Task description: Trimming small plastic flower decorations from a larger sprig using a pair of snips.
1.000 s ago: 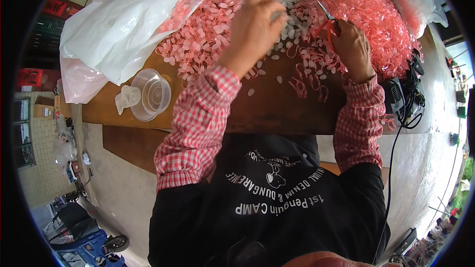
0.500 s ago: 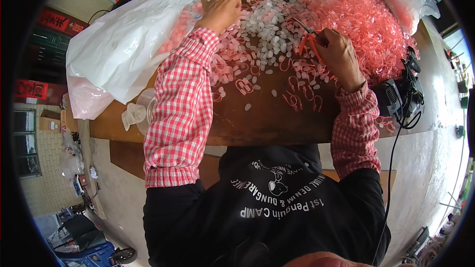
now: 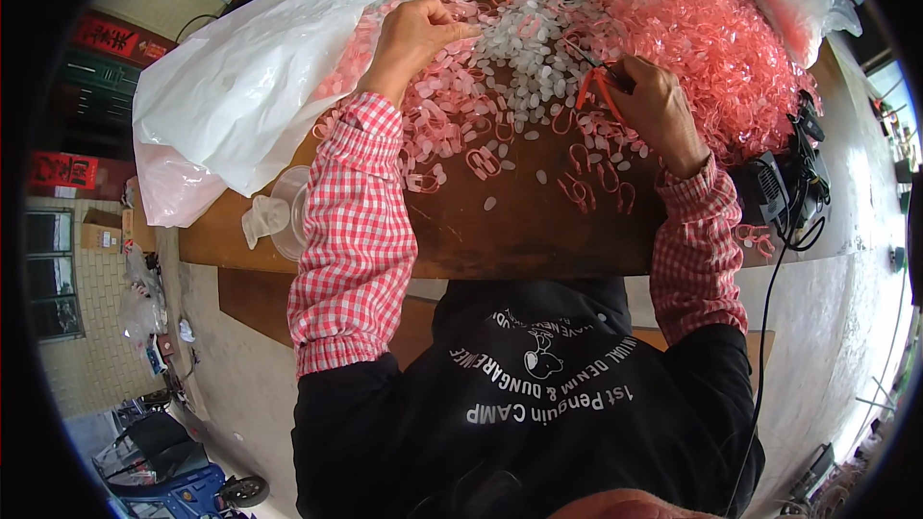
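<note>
My left hand (image 3: 411,43) is over small pink plastic pieces (image 3: 447,101), thumb and forefinger pinched at the edge of a heap of whitish oval pieces (image 3: 529,48). Whatever lies between those fingertips is too small to make out. In my right hand (image 3: 663,108) is a pair of orange-handled snips (image 3: 598,91), its thin dark blades pointing up and left towards the white ovals. Behind that hand rises a big heap of pink plastic loops (image 3: 702,38). Several single pink loops (image 3: 580,194) lie near the table's front edge.
A large white plastic bag (image 3: 260,86) covers the table's left side, next to a clear plastic cup (image 3: 288,213). At the far right stands a clear bag with pink contents (image 3: 793,0). A dark device with cables (image 3: 769,187) sits at the right edge of the brown table (image 3: 538,250).
My left hand has drawn back a little towards me and left, its fingers now pinched and pointing right. The right hand with the snips has hardly moved.
</note>
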`<action>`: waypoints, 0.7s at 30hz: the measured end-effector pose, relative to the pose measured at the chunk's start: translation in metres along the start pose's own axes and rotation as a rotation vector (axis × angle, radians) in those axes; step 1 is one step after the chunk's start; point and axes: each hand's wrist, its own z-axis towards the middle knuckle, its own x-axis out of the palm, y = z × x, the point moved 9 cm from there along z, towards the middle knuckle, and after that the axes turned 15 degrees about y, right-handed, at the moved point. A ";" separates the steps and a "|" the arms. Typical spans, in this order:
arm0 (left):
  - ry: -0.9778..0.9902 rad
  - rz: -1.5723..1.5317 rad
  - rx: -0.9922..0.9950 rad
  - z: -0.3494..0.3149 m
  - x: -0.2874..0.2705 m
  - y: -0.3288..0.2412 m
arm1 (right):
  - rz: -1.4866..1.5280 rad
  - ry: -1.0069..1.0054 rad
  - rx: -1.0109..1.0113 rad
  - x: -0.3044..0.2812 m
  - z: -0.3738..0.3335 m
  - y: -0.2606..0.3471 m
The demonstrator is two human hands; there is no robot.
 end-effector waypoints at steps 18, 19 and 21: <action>-0.093 -0.580 0.074 -0.027 0.015 0.014 | 0.025 -0.001 -0.105 0.005 0.001 0.008; -0.124 -0.674 0.070 -0.030 0.014 0.013 | 0.021 0.015 -0.083 0.006 0.002 0.004; -0.134 -0.840 0.104 -0.036 0.014 0.007 | 0.016 0.031 -0.059 0.008 0.002 0.002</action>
